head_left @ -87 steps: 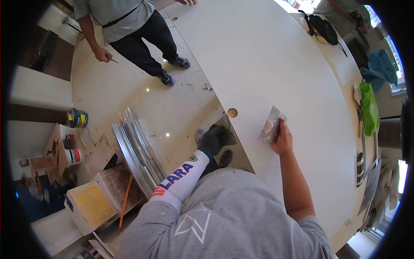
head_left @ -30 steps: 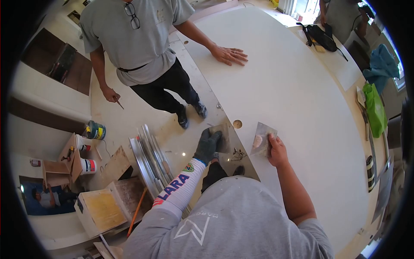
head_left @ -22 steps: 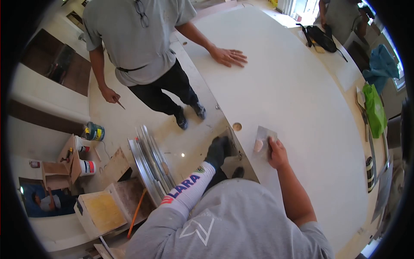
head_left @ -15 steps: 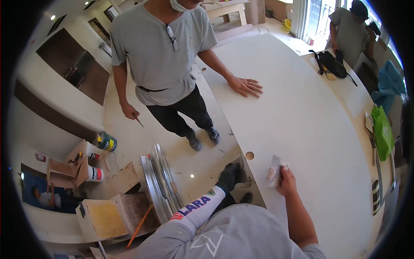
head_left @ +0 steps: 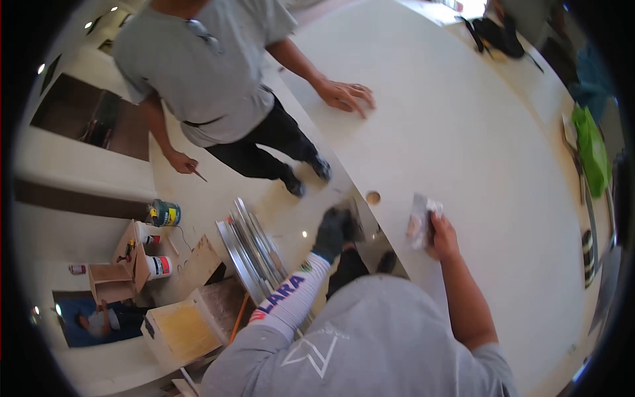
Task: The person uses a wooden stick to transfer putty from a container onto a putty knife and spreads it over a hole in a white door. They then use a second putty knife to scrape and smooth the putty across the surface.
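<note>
My right hand (head_left: 442, 237) is closed on a small clear plastic packet (head_left: 419, 221) over the white board (head_left: 463, 132); what is inside the packet is too blurred to tell. Below the board's left edge, my left hand (head_left: 334, 233) wears a dark glove, with a white printed sleeve on the forearm. It is beside a dark flat piece (head_left: 354, 221), blurred, and its grip on that piece is unclear. A round hole (head_left: 374, 198) in the board lies between my two hands.
A co-worker (head_left: 211, 73) stands across the board, one hand over it, the other holding a thin pointed object. Metal strips (head_left: 251, 248), buckets (head_left: 164, 213) and wooden boxes (head_left: 182, 331) stand at left. A green bag (head_left: 591, 152) and a black bag (head_left: 499, 36) lie at right.
The view has tilted and shifted. The co-worker's hand on the board has lifted its fingers into a curled pose. My right hand still holds the packet.
</note>
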The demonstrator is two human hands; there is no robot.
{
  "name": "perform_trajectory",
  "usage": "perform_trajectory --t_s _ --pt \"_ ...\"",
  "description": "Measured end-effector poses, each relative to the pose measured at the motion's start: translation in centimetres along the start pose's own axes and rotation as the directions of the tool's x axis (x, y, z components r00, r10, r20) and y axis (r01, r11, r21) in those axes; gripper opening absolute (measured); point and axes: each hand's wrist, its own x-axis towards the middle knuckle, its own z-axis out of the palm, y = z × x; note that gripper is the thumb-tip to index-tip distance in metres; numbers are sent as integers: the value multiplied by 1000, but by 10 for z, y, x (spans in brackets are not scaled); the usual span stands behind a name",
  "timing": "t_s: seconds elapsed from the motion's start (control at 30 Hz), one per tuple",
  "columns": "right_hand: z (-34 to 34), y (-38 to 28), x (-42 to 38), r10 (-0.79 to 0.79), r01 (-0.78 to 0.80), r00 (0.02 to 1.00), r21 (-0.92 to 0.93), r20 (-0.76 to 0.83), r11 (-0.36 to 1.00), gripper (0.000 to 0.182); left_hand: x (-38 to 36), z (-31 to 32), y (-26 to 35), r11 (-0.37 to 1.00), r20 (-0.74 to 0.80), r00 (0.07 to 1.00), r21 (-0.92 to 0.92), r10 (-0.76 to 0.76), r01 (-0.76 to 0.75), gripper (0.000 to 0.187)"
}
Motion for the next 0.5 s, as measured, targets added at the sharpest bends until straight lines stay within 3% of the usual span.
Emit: perform_trajectory --t_s 0.03,0.13,0.3,0.4,0.47,0.5 --pt "16 -17 -7 52 -53 999 265 13 963 38 2 -10 5 999 21 1000 36 3 -4 29" --pt "18 -13 -4 39 -105 989 492 142 864 35 -2 -11 9 999 -2 999 29 32 -32 28" --pt "21 -21 -7 21 -118 983 535 184 837 34 -11 14 2 987 -7 991 87 135 -134 26" --pt "21 -25 -8 29 -140 979 557 202 818 34 -8 22 33 915 88 975 -335 -206 223 26" --pt "21 -24 -8 39 -149 978 561 204 814 34 -4 30 41 567 185 909 -729 -375 382 28" --pt "21 -25 -9 41 -147 979 555 199 819 35 -3 31 44 467 214 892 -790 -398 397 29"
